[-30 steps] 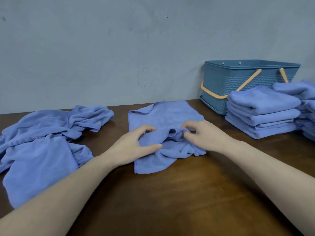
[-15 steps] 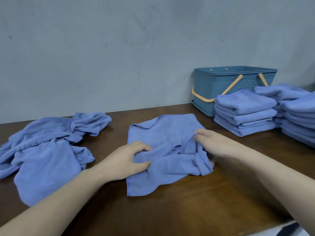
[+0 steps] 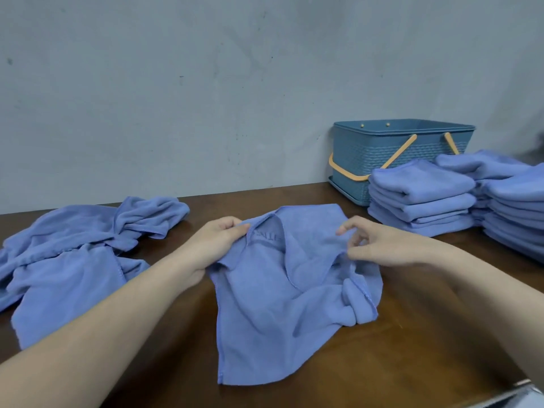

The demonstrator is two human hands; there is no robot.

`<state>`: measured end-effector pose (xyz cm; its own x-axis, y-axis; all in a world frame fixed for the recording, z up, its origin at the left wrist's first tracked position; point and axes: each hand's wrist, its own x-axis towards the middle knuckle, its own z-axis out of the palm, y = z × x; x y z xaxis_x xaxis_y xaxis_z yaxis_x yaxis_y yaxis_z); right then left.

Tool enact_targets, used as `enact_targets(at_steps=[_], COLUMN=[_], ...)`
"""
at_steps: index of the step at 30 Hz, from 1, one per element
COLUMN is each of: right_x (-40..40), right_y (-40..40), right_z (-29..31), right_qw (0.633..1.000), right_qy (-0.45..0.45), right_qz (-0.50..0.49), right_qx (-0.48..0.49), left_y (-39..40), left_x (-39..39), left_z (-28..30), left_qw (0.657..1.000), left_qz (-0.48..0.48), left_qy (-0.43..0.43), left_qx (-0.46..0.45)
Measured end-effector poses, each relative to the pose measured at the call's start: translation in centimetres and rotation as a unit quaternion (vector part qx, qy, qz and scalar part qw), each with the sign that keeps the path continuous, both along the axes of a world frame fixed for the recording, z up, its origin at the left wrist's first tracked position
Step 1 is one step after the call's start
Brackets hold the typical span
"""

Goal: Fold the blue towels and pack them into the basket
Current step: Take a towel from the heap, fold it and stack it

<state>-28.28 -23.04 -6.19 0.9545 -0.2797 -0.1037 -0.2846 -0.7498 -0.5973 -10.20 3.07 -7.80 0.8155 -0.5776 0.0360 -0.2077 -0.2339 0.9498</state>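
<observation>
A rumpled towel point(image 3: 282, 295) is spread on the table point(image 3: 397, 363), left of the basket point(image 3: 379, 154), its long axis running from the near edge toward the wall. Its far edge is pinched by the left hand point(image 3: 219, 241) and by the right hand point(image 3: 379, 245).

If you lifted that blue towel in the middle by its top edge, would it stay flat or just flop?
It would probably flop: the middle towel already sags and wrinkles between the left hand and the right hand pinching it. It looks light, since fingertip grips seem enough. Its bunched corner suggests it won't keep a shape unaided, though the folded stacks hold their folds lying flat.
</observation>
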Motion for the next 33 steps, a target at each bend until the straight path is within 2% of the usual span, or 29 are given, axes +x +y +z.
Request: enact_targets(at_steps=[2,5,11,15,19,25,27,30,33], right_x=[1.0,2.5,4.5,6.2,7.4,6.4,5.9,5.2,5.0], right_y=[0.5,1.3,0.2,-1.1,-2.4,-3.6,-3.9,-4.3,-4.5], right_z=[-0.1,-0.9,-1.8,-2.5,-3.8,-5.0,-4.9,-4.6,-4.2], right_qw=[0.998,0.991,0.986,0.99,0.993,0.983,0.98,0.973,0.964], right_qy=[0.02,0.009,-0.069,-0.129,-0.113,-0.182,-0.196,-0.197,-0.195], right_qz=[0.064,0.134,0.136,0.043,-0.031,-0.016,-0.031,-0.075,-0.12], right_qx=[0.01,-0.024,-0.059,-0.045,0.009,0.019,0.025,0.097,0.139], left_y=[-1.6,-3.3,-2.8,-2.6,-2.5,0.3,0.3,0.1,-0.3], left_x=[1.2,2.5,4.1,4.2,5.2,5.4,5.5,5.8,5.6], left_z=[-0.2,-0.6,-3.2,-3.3,-3.4,-3.4,-3.5,-3.7,-3.5], left_qw=[1.0,0.99,0.952,0.964,0.973,0.924,0.932,0.953,0.945], left_qz=[0.026,0.025,-0.047,-0.038,-0.046,-0.174,-0.152,-0.079,-0.081], left_qy=[-0.005,-0.117,-0.263,-0.222,-0.199,-0.263,-0.269,-0.272,-0.289], left_qx=[0.011,0.074,0.149,0.142,0.105,0.214,0.19,0.106,0.128])
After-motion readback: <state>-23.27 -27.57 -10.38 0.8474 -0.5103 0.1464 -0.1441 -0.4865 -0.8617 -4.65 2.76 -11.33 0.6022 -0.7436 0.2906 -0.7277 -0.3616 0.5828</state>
